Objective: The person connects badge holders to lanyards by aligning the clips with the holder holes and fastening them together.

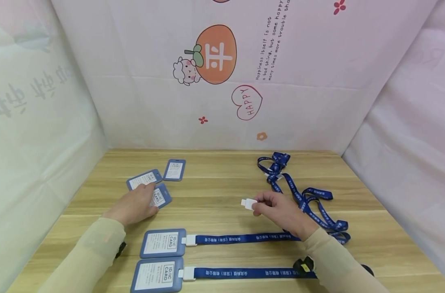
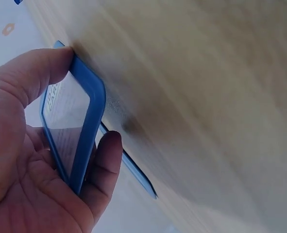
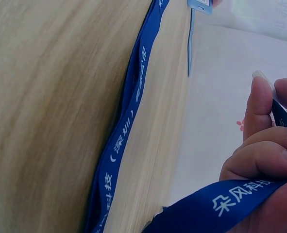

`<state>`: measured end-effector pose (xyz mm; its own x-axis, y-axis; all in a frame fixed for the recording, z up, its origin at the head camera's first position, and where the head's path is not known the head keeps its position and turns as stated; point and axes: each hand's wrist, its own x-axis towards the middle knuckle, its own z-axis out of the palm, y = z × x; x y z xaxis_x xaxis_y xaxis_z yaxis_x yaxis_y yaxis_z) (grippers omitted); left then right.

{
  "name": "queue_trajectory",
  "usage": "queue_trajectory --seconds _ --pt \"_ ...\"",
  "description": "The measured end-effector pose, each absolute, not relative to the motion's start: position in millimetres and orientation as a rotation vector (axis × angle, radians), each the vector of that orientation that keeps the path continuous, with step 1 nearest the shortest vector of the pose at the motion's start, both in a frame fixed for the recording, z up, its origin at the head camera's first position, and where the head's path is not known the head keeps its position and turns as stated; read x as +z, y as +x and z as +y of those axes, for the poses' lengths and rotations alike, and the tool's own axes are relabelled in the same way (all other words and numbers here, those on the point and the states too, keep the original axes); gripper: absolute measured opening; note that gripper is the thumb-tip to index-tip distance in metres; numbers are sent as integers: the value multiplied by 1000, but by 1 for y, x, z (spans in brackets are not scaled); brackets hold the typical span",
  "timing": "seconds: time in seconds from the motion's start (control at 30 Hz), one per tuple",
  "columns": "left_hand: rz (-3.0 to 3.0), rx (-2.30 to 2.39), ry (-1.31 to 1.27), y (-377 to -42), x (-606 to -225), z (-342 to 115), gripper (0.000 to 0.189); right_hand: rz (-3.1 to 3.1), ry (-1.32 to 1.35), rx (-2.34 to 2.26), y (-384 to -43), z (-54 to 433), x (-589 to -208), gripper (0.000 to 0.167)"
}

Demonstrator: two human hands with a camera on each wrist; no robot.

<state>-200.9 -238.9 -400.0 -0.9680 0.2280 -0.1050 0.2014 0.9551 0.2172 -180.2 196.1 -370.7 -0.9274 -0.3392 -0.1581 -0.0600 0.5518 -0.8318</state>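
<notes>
My left hand [image 1: 136, 204] grips a blue ID card holder [image 1: 162, 195] by its edges at the left of the table. In the left wrist view, the thumb presses one edge of this holder [image 2: 88, 82] and the fingers curl round the other side. My right hand [image 1: 282, 209] pinches the white plastic clip [image 1: 249, 203] of a blue lanyard between thumb and forefinger. White characters show on its strap [image 3: 206, 206], which runs across the palm in the right wrist view. The clip points left, toward the card holder, with a wide gap between.
Two more holders, one partly behind the left hand [image 1: 140, 179] and one farther back [image 1: 174, 170], lie on the wooden table [image 1: 211, 175]. Loose lanyards [image 1: 293, 189] tangle at the right. Nearer, an upper holder [image 1: 163, 243] and a lower holder [image 1: 157, 275] lie with lanyards clipped on.
</notes>
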Motion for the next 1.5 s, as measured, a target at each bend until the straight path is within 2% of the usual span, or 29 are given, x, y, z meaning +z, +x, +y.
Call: queue_trajectory --seconds 0.4,0.67,1.5 --pt "3017 311 344 -198 -401 -243 95 2503 -327 -1302 -182 195 -372 31" --pt "3059 322 386 -196 -399 -242 114 2519 -306 -1270 -183 195 -371 28" --pt "3183 251 645 -171 -376 -192 94 2537 -290 -1280 -176 189 -369 36"
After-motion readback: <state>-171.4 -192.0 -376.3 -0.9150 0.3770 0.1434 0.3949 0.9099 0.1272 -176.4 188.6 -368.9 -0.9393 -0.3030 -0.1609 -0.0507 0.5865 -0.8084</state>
